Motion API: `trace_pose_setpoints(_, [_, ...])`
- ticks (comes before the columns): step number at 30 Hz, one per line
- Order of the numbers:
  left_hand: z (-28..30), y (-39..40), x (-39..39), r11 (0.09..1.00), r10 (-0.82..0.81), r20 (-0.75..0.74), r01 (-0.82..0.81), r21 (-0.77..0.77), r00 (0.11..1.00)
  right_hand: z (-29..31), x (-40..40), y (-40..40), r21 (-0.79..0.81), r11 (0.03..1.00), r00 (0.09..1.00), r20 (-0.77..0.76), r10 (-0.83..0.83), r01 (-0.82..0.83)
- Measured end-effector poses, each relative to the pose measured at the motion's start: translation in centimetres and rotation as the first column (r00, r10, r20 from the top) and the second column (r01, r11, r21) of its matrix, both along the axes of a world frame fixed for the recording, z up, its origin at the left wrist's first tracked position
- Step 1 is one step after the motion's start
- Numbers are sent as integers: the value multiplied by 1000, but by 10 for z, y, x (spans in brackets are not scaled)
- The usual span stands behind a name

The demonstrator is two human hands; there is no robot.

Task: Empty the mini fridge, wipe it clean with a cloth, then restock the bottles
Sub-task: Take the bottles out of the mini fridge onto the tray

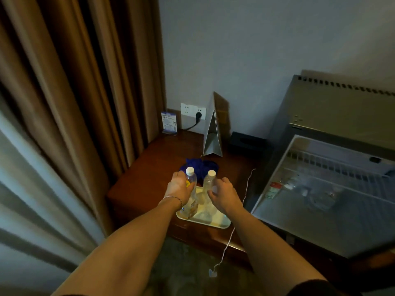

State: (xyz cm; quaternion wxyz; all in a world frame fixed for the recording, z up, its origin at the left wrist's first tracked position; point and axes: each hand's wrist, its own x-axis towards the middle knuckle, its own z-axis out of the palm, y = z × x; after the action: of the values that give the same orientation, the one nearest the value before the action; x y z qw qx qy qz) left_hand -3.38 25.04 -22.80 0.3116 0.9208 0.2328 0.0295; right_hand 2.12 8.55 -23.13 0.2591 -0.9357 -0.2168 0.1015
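Note:
Two clear bottles with white caps stand on a pale tray (pixel 222 224) on the dark wooden table (pixel 149 165). My left hand (pixel 179 186) is wrapped around the left bottle (pixel 190 182), which has a yellow label. My right hand (pixel 222 194) curls around the right bottle (pixel 209 182), fingers touching its side. A blue cloth (pixel 197 164) lies crumpled just behind the bottles. The mini fridge (pixel 320 116) stands at the right with its glass door (pixel 320 208) swung open toward me; wire shelves show through it.
A folded standing card (pixel 212 133), a small leaflet stand (pixel 169 122), a wall socket (pixel 193 111) with a plug and a black box (pixel 245 142) sit at the table's back. Brown curtains (pixel 74 92) hang at the left. A thin white cord (pixel 235 221) dangles over the table's front.

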Motion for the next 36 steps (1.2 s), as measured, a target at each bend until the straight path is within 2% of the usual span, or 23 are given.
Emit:
trace_pose_setpoints(11, [-24,-6,33,993,104,-14,-105,-60,994,-29,26,-1,-59,997,994,-97,-54,48])
trace_pose_setpoints(21, [-27,-7,41,997,76,-43,-76,-5,996,-38,30,9,-34,999,993,-110,-35,32])
trace_pose_setpoints(30, [-28,-8,42,994,106,-55,-107,-16,993,-41,30,10,-7,1000,991,-132,-21,20])
trace_pose_setpoints(36, [-22,-14,37,991,85,-126,-70,118,988,-37,27,1,-13,1000,993,-117,-22,20])
